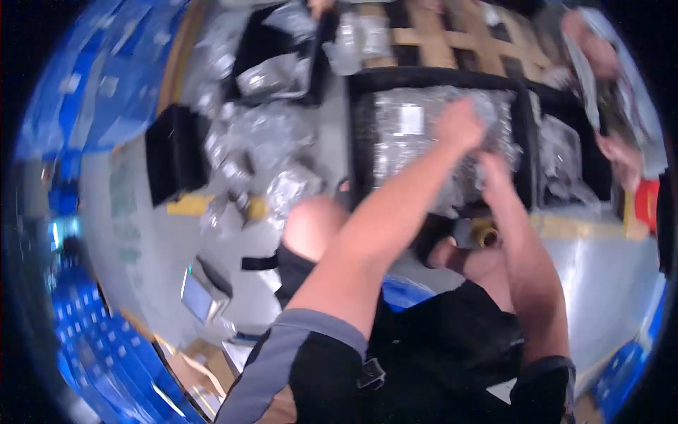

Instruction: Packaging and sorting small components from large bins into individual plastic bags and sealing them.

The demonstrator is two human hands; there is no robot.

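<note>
In front of me stands a black crate (361,134) filled with clear bubble wrap (395,159). A white label (411,120) shows on the wrap's left part. My left hand (460,126) reaches over the upper right of the wrap, its fingers smeared by motion. Just below and to its right, my right hand (494,173) is at the wrap near the crate's right side. Blur hides its fingers too. Whether either hand grips the wrap cannot be made out, and what lies under the wrap is hidden.
Another black crate (325,53) with wrapped packages stands far left; a third (593,148) adjoins on the right. Bubble-wrapped packages (272,134) cover the floor at left. A wooden pallet (452,42) lies behind. Another person (600,56) is at far right. A tape roll (487,237) lies near my foot.
</note>
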